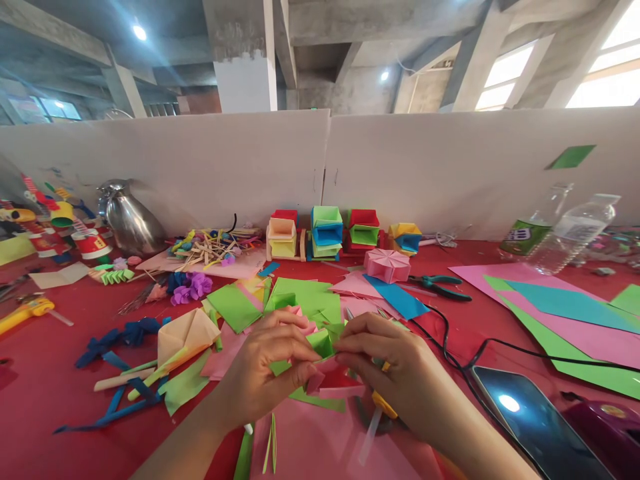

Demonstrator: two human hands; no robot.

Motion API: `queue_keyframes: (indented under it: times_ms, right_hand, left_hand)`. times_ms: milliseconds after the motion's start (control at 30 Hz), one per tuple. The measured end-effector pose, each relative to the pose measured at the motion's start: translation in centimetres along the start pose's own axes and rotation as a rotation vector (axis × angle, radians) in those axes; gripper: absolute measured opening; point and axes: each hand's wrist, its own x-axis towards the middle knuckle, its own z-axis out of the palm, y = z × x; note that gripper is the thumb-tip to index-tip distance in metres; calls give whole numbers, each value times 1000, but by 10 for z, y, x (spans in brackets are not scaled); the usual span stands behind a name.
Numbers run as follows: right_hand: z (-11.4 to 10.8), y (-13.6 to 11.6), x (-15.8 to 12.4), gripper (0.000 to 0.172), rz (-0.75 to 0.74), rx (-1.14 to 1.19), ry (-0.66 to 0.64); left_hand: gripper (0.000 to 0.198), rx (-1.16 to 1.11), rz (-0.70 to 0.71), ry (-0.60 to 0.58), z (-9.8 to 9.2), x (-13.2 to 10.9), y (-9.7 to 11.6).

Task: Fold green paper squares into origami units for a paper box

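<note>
My left hand point(265, 370) and my right hand point(395, 370) meet just above the red table point(45, 387), near its front edge. Both pinch a small folded paper piece point(327, 363) made of green and pink paper. The left thumb and fingers press its left side. The right fingers close over its right side, hiding part of it. Under my hands lie green paper sheets point(305, 300) and a large pink sheet point(320, 447). A yellow-tipped tool point(383, 403) pokes out beneath my right hand.
Folded paper boxes point(325, 233) line the white partition at the back. Teal pliers point(440, 285) and a pink pleated disc point(386, 265) lie centre right. A phone point(530, 417) with a black cable, coloured sheets point(565, 313) and plastic bottles point(570, 233) sit on the right. Craft sticks point(210, 248), a metal kettle point(127, 217) and paper scraps fill the left.
</note>
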Motion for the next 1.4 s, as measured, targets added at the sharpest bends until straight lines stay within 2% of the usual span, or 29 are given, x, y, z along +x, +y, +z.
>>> queue_keyframes:
  times_ms: [233, 467, 700, 833, 967, 1100, 1400]
  right_hand:
    - [7, -3, -4, 16, -38, -104, -59]
    - [18, 0, -9, 16, -115, -294, -109]
    - [23, 2, -4, 11, -50, -212, -98]
    - [30, 5, -2, 16, -141, -248, -85]
    - [39, 5, -3, 17, -255, -438, -99]
    - [45, 4, -2, 18, -340, -579, -93]
    - [49, 10, -1, 22, -253, -516, -167]
  left_hand:
    - [15, 124, 11, 27, 1, 3, 6]
    - [4, 310, 28, -64, 2, 1, 5]
    - [15, 359, 80, -36, 2, 3, 9]
    - [12, 402, 67, -76, 2, 2, 6]
    - [9, 493, 23, -151, 4, 1, 2]
    - [15, 575, 50, -138, 7, 0, 0]
    - [20, 566, 93, -139, 15, -4, -6]
